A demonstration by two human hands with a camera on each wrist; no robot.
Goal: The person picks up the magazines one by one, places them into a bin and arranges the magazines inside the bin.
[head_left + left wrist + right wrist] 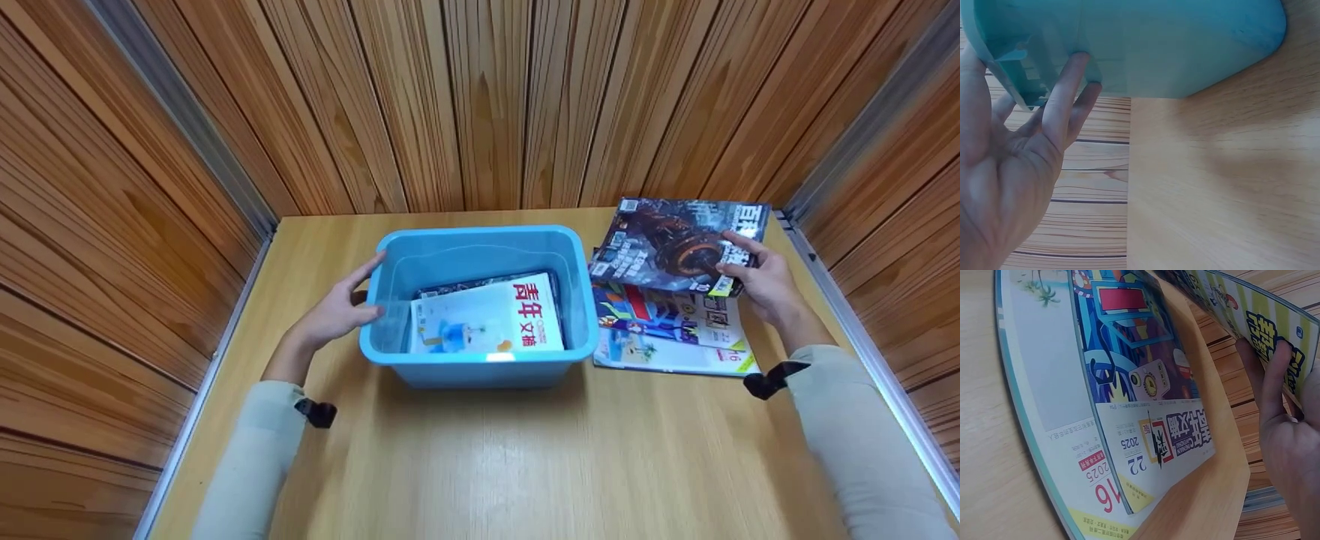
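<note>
The person's left hand (337, 311) lies flat against the left wall of a blue plastic bin (480, 244) in the middle of the wooden surface (480, 457). Its fingers (1064, 93) are straight and spread, the tips pressed on the bin's outer side just under the rim, gripping nothing. The forearm comes in from the lower left, low over the surface, in a pale sleeve.

Inside the bin a white magazine (487, 319) with red characters lies flat on top of a darker one.

The right hand (757, 281) is out to the right of the bin, wrist raised. Its fingers curl under the near right edge of a dark magazine (667, 240), thumb on the cover, and hold that edge tilted up off the stack. From the right wrist view, the fingertips (1272, 377) sit beneath the lifted cover. Below it a colourful magazine (667, 330) lies flat on the surface, just beside the bin's right wall.
</note>
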